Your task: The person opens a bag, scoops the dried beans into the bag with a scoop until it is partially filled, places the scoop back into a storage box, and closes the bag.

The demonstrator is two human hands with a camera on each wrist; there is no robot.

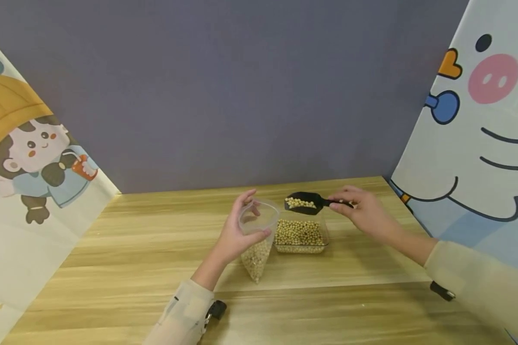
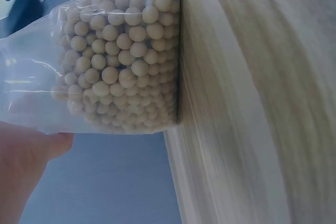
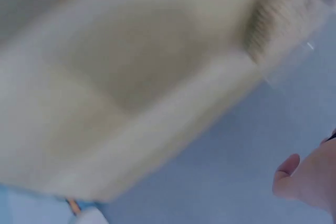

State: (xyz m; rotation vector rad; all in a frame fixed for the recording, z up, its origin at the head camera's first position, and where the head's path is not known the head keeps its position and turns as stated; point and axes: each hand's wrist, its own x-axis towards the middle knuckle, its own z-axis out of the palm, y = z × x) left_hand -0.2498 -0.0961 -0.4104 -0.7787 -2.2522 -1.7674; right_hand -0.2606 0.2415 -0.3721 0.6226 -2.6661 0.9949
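My left hand [image 1: 230,239] holds a clear plastic bag [image 1: 256,258] near its round open mouth, thumb on the near side and fingers behind. Pale yellow soybeans fill the bag's lower part; in the left wrist view the bag [image 2: 113,61] stands with its bottom at the tabletop. With my right hand [image 1: 364,211] I grip the handle of a small black scoop [image 1: 318,201]. Soybeans [image 1: 301,203] lie in the scoop, which is held in the air just right of the bag's mouth. Below it stands a clear rectangular container [image 1: 325,239] of soybeans.
The wood-grain table [image 1: 164,268] runs back to a grey panel [image 1: 241,96]. Cartoon-printed panels [image 1: 479,163] flank it on both sides. Motion blurs much of the right wrist view.
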